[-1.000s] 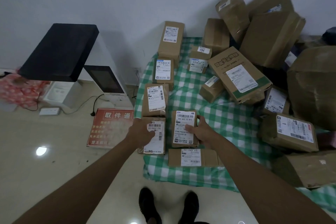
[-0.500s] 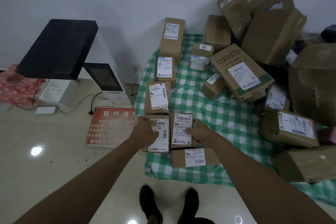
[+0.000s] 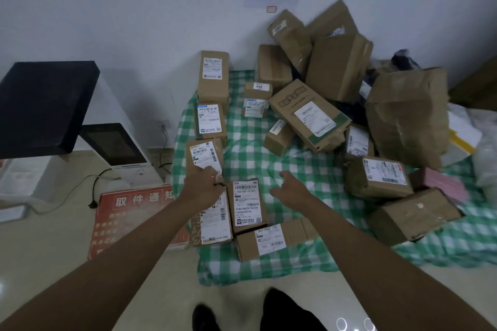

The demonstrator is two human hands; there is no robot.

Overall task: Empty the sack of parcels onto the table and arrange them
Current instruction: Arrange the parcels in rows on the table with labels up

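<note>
Brown cardboard parcels with white shipping labels lie on a green-and-white checked tablecloth (image 3: 295, 169) that fills the centre and right of the frame. Along the cloth's left edge four parcels form a column running from the wall toward the bottom of the frame: a tall brown box (image 3: 213, 76) at the top, a blue-topped labelled box (image 3: 210, 120) below it, then a small labelled carton (image 3: 205, 156), then a flat parcel with a long white label (image 3: 213, 220) at the lower edge. The left hand (image 3: 203, 187) sits at the centre of the frame over the seam between those last two, knuckles up and fingers curled down against them; whether it actually grips either one cannot be told. Just right of it lies a barcode-labelled brown box (image 3: 248, 205), with a low brown carton lying crosswise (image 3: 274, 240) touching its near end. The right hand (image 3: 291, 188) hovers above bare cloth beside that box, fingers loosely spread and holding nothing. In the upper right, larger cartons are heaped against the white wall (image 3: 107, 8), including a long box with a green band (image 3: 309, 115) and a crumpled brown paper package (image 3: 408, 115). A red notice board with white characters (image 3: 134, 220) lies on the floor at lower left.
</note>
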